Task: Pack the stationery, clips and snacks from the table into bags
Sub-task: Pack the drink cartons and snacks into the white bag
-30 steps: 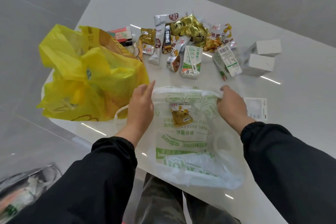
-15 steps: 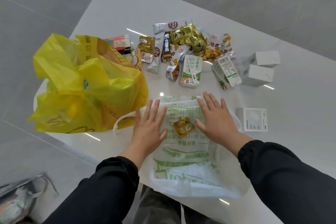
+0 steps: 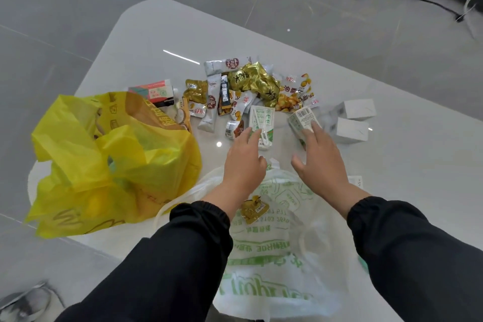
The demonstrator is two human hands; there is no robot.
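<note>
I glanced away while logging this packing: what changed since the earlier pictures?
Both hands let go of the white bag and reached forward: the left hand touches the left drink carton, the right hand the right drink carton. Neither is lifted. Yellow bag, snack pile and white boxes stayed put.

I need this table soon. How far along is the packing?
Partway. The yellow bag looks filled, and one packet seems to sit in the white bag. Now the left hand touches a carton and the right hand the other carton. The snack pile and white boxes lie unpacked on the table.
</note>
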